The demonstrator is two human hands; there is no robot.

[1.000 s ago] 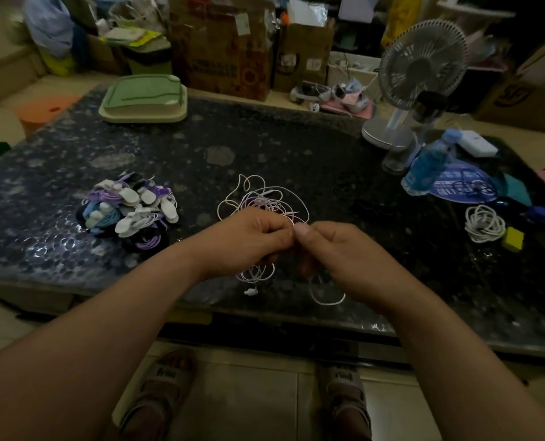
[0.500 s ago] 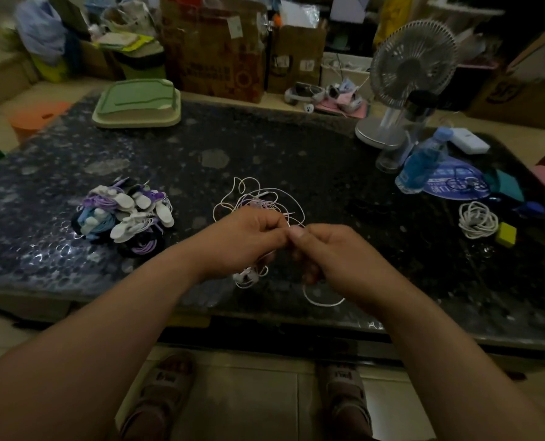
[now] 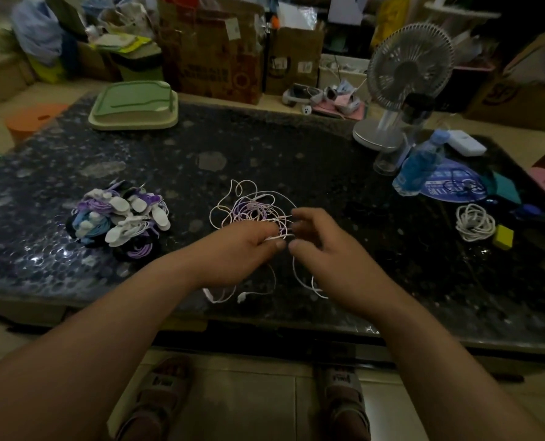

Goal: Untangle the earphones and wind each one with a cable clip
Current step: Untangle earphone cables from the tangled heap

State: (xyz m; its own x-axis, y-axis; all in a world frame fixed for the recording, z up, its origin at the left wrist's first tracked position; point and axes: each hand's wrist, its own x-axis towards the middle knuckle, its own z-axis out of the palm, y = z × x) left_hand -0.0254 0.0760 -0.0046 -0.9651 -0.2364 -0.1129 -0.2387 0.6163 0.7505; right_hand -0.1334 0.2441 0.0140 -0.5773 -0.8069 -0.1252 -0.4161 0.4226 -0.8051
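Sandalled feet [image 3: 163, 399] stand under the dark speckled table [image 3: 296, 154]. Above its near edge, the left hand [image 3: 242, 249] pinches white strands of the tangled earphones [image 3: 252, 205], which lie mid-table. The right hand [image 3: 328, 253], blurred, has its fingers spread just beside them, holding nothing. A pile of wound earphones [image 3: 121, 218] lies to the left, with a desk fan [image 3: 407, 65] at the far right.

Brown box [image 3: 214, 58]: dark print and red emblem, too blurred to read. Small box [image 3: 293, 58]: two labels, illegible. Blue disc [image 3: 452, 186]: white lettering, too small to read. Right box [image 3: 503, 93]: dark logo, letters unclear. Sandal strap [image 3: 161, 381]: marks, illegible.
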